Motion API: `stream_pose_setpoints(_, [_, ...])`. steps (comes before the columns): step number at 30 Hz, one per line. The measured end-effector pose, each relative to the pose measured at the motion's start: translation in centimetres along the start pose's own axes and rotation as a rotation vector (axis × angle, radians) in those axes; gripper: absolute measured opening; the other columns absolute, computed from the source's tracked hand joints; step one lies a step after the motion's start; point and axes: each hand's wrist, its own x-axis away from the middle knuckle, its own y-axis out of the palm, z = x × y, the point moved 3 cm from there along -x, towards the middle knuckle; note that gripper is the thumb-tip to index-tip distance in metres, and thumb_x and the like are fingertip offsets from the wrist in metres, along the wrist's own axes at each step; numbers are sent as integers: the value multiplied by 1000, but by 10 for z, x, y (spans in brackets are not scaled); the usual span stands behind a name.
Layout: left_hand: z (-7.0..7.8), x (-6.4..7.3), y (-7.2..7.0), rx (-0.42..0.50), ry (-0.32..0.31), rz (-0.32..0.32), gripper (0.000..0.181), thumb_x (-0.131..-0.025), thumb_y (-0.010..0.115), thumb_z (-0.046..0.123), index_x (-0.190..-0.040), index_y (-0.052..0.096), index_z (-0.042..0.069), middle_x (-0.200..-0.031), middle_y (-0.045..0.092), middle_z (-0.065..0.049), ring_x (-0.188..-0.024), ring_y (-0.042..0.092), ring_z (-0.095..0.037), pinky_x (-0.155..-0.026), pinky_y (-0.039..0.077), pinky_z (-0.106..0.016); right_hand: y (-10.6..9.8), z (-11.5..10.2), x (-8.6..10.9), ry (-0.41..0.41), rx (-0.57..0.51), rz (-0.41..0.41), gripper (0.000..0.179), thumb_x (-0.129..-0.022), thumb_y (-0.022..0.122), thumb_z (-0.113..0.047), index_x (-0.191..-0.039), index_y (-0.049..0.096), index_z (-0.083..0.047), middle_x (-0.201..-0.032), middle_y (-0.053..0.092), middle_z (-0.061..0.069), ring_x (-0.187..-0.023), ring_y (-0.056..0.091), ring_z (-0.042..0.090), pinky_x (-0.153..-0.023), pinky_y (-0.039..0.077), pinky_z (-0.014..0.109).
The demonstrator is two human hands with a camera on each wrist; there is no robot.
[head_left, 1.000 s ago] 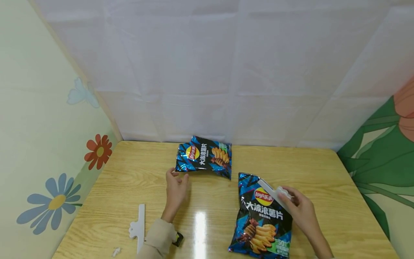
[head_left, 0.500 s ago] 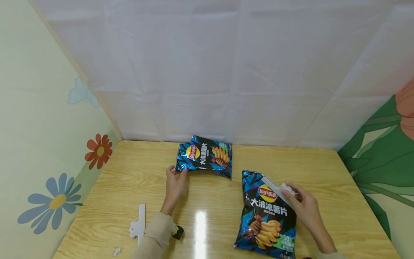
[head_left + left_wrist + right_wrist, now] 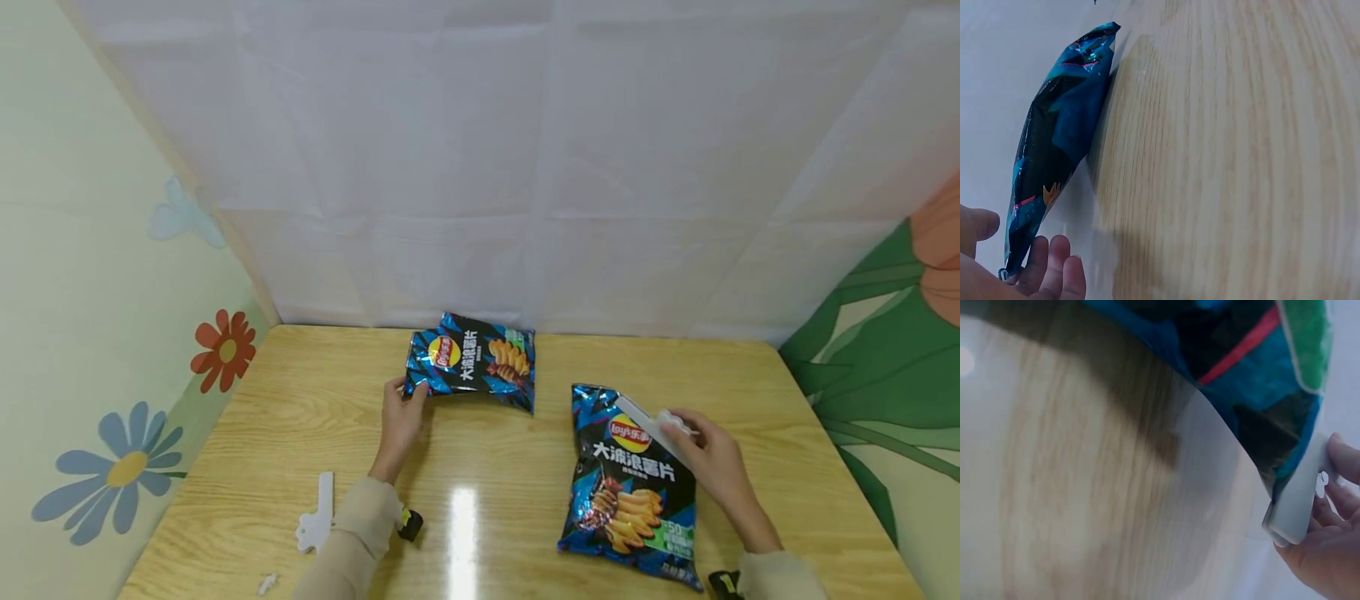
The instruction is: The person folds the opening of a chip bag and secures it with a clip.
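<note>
My right hand [image 3: 716, 457] pinches the cloud-shaped handle of a white bag clip [image 3: 651, 423]. The clip is fastened across the top right corner of a blue and black potato chip bag [image 3: 628, 492]. In the right wrist view that clip [image 3: 1297, 503] grips the bag's edge, and part of the bag [image 3: 1241, 356] stands off the table. A second potato chip bag [image 3: 480, 360] lies sideways at the back. My left hand [image 3: 401, 421] is at its near left corner. In the left wrist view the fingers [image 3: 1055, 269] reach under this bag [image 3: 1060, 119], while the thumb [image 3: 984, 224] stands apart from it.
Another white bag clip [image 3: 318, 515] lies on the wooden table [image 3: 495, 467], left of my left forearm. Near it is a small whitish scrap [image 3: 267, 583]. A white sheet [image 3: 450, 208] hangs behind the table; painted walls flank it.
The clipped bag has moved right and away from me with my right hand. My left hand has come closer around the corner of the back bag, which has barely moved.
</note>
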Motion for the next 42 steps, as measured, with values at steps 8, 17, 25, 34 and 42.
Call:
stream_pose_setpoints(8, [-2, -7, -1, -20, -32, -14, 49, -103, 54, 27, -139, 43, -3, -112, 59, -21, -92, 56, -23, -69, 45, -24, -2, 8, -15, 35, 14, -75, 51, -103, 53, -34, -133, 54, 7, -126, 57, 37, -96, 64, 43, -72, 53, 37])
stream_pose_setpoints(17, [0, -14, -3, -30, -19, -11, 47, -103, 53, 23, -139, 43, -4, -125, 59, -26, -98, 59, -24, -74, 48, -24, -5, 15, -31, 4, 29, -87, 51, -104, 52, -32, -131, 53, 11, -125, 55, 40, -106, 59, 53, -85, 51, 59])
stream_pose_setpoints(25, [-1, -14, -1, 40, -26, -50, 42, -102, 53, 14, -139, 43, -3, -114, 64, -26, -81, 65, -20, -71, 53, -26, -9, 24, -42, 30, 55, -136, 55, -105, 47, -34, -133, 49, 13, -129, 50, 41, -114, 52, 54, -92, 47, 62])
stream_pose_setpoints(34, [2, -13, 0, 52, -44, -54, 39, -103, 48, 9, -140, 41, -2, -107, 63, -22, -70, 61, -14, -62, 49, -24, -15, 31, -53, 64, 73, -192, 57, -107, 42, -35, -135, 44, 15, -134, 44, 43, -119, 47, 56, -96, 42, 65])
stream_pose_setpoints(42, [7, -10, 2, 31, -47, -56, 36, -103, 44, 5, -138, 43, 0, -113, 61, -22, -69, 58, -13, -63, 47, -23, -19, 36, -60, 139, 63, -229, 64, -107, 37, -40, -141, 38, 14, -139, 38, 42, -121, 44, 55, -99, 40, 65])
